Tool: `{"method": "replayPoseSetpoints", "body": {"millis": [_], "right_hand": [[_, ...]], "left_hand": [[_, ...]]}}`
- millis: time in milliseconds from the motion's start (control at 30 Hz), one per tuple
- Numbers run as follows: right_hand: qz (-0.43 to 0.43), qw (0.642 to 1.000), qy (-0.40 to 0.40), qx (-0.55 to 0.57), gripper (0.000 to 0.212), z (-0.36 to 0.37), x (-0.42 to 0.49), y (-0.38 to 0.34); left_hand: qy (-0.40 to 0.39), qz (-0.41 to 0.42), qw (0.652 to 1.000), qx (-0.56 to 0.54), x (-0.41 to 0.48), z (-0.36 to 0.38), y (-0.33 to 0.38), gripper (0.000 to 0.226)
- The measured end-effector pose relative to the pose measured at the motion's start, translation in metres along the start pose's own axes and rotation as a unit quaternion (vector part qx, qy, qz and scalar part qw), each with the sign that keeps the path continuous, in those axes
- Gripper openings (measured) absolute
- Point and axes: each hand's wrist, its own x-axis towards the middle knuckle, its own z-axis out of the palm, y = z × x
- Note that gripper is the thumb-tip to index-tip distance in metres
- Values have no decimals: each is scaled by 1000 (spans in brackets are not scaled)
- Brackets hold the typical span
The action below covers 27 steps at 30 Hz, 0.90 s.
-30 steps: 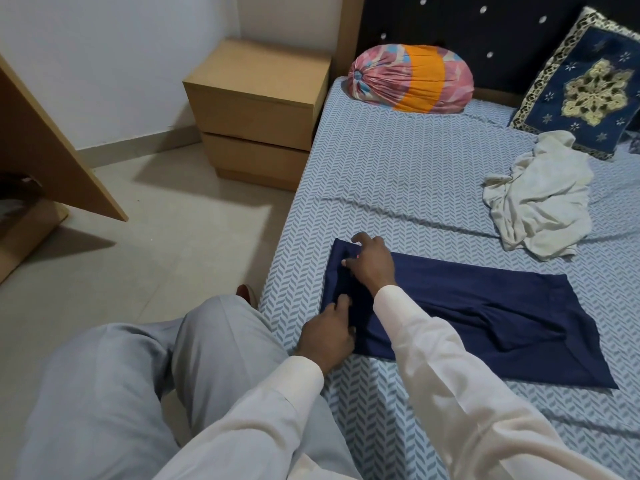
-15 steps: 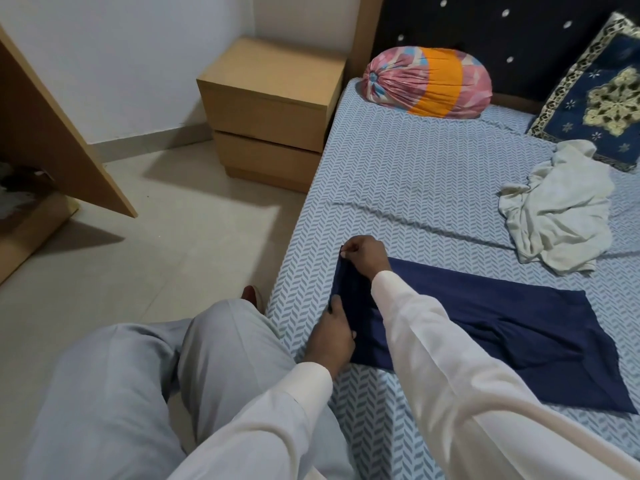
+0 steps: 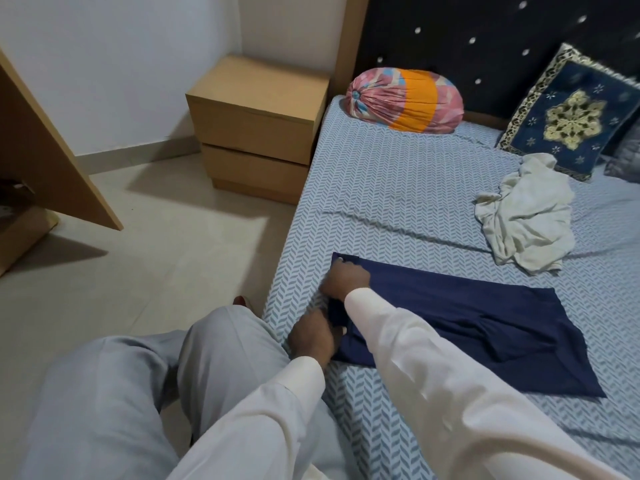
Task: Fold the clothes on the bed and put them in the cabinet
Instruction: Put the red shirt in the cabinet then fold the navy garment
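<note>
A navy blue garment (image 3: 485,327) lies flat and partly folded on the blue patterned bed (image 3: 398,199). My right hand (image 3: 344,280) grips its far left corner, fingers curled over the cloth. My left hand (image 3: 313,336) pinches the near left corner at the bed's edge. A crumpled white garment (image 3: 526,223) lies unfolded farther back on the right.
A wooden nightstand (image 3: 256,123) with two drawers stands by the bed's head. A pink and orange bolster (image 3: 405,98) and a blue embroidered cushion (image 3: 568,119) lean at the dark headboard. A slanted wooden panel (image 3: 52,150) is at the left, above tiled floor.
Both hands have closed on the garment's left edge and drawn it slightly toward the bed's edge. The camera has shifted.
</note>
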Motion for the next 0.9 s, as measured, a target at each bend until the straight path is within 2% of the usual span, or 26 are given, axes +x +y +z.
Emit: {"method": "replayPoseSetpoints", "body": {"millis": [100, 200, 300, 367, 467, 533, 600, 700, 733, 800, 900], "right_hand": [[9, 999, 15, -38, 64, 1, -5, -15], [-25, 997, 40, -64, 73, -3, -6, -31], [-56, 994, 43, -89, 50, -16, -8, -57], [-79, 991, 54, -91, 34, -27, -8, -83], [-106, 991, 74, -39, 28, -45, -5, -131], [-126, 989, 73, 9, 21, -64, -6, -157], [-130, 989, 42, 50, 6, -80, -6, -170], [-134, 983, -42, 119, 4, -93, -7, -158], [-136, 976, -63, 160, 11, -93, -4, -146], [-135, 939, -73, 309, 36, -89, -9, -103], [-120, 882, -43, 454, 72, -68, -30, -23]], "left_hand": [[-40, 20, 998, -35, 4, -3, -2, 42], [-44, 32, 997, -53, 6, -7, -8, 35], [27, 37, 993, -112, 12, -25, -17, 24], [86, 30, 993, -81, 18, -56, -24, 22], [175, 30, 984, -6, 26, -114, -37, 20], [214, 49, 976, 1, 27, -145, -47, 17], [218, 68, 973, -21, 23, -166, -55, 13], [203, 105, 972, -48, 11, -170, -52, 21], [194, 116, 973, -56, 5, -165, -49, 27], [172, 151, 971, -63, -9, -143, -35, 39], [124, 209, 967, -80, -31, -104, -16, 62]]}}
